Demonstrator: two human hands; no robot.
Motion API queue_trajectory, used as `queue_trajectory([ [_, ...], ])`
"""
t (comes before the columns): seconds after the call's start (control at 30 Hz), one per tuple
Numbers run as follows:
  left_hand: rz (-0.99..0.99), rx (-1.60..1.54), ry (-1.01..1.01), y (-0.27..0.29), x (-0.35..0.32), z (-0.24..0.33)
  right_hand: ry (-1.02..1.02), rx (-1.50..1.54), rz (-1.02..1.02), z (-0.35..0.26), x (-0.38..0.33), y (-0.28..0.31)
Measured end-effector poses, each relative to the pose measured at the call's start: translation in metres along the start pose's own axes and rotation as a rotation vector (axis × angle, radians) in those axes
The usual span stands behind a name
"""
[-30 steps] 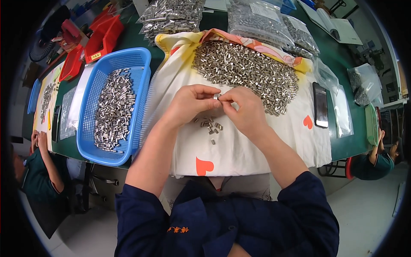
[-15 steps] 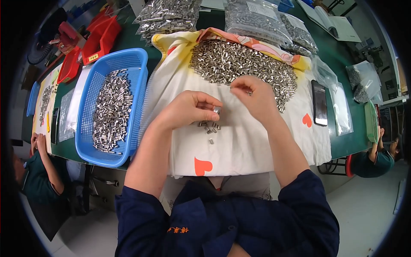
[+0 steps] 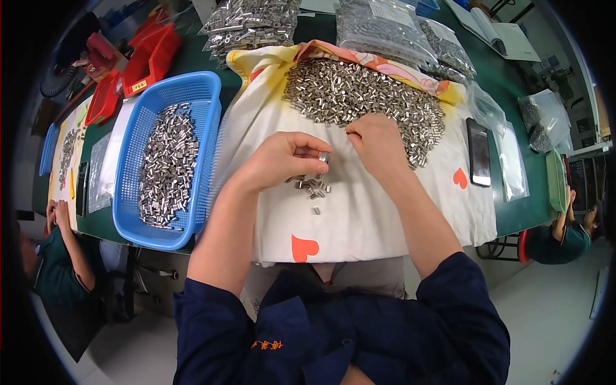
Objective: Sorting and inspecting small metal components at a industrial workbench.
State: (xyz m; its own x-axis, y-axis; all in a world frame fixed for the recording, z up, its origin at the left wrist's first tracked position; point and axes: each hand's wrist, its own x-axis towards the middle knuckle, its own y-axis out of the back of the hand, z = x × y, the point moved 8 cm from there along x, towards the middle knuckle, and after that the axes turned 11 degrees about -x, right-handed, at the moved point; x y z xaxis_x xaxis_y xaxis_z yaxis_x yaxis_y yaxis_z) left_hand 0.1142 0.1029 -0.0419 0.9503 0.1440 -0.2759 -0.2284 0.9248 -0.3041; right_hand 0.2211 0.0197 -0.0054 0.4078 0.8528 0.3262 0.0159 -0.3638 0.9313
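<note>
My left hand (image 3: pixel 285 159) pinches a short shiny metal piece (image 3: pixel 324 157) between thumb and fingertips, above a white cloth (image 3: pixel 346 224) printed with red hearts. Just below it lies a small cluster of metal cylinders (image 3: pixel 313 187), with a single one (image 3: pixel 316 210) apart and nearer me. My right hand (image 3: pixel 377 144) is closed, its thumb and forefinger pressed together at the near edge of a big pile of small metal cylinders (image 3: pixel 359 90). Whatever is inside those fingers is hidden.
On the left stands a blue perforated basket (image 3: pixel 120 192) holding many cylinders. Bags of metal parts (image 3: pixel 253 25) (image 3: pixel 382 32) line the back, with red bins (image 3: pixel 151 61) at far left. Right of the cloth lies a phone (image 3: pixel 478 154). Other people sit at both sides.
My right hand has turned slightly, its fingers drawn in more tightly. The left hand has shifted a little up and left, still gripping the metal piece; more of the cluster beneath shows.
</note>
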Motion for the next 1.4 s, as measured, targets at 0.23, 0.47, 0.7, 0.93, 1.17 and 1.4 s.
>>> queue_trajectory([
  [0.23,0.01,0.0,-0.004,0.003,0.002,-0.001,0.002,0.054,-0.042,-0.001,0.0,0.001],
  [0.47,0.004,-0.031,-0.034,0.003,0.002,-0.001,0.026,-0.027,-0.045,-0.01,0.001,0.006],
  [0.7,0.086,-0.071,-0.091,0.007,0.002,0.009,-0.174,0.701,-0.177,-0.021,-0.005,0.014],
  [0.93,0.109,-0.075,-0.089,0.011,0.002,0.005,-0.007,0.502,-0.005,-0.034,-0.007,0.023],
  [1.17,0.176,0.025,-0.095,0.011,0.002,0.007,0.048,0.367,0.186,-0.041,-0.011,0.031],
  [1.4,0.133,-0.037,-0.086,0.009,0.003,0.006,-0.041,0.584,-0.067,-0.025,-0.005,0.019],
])
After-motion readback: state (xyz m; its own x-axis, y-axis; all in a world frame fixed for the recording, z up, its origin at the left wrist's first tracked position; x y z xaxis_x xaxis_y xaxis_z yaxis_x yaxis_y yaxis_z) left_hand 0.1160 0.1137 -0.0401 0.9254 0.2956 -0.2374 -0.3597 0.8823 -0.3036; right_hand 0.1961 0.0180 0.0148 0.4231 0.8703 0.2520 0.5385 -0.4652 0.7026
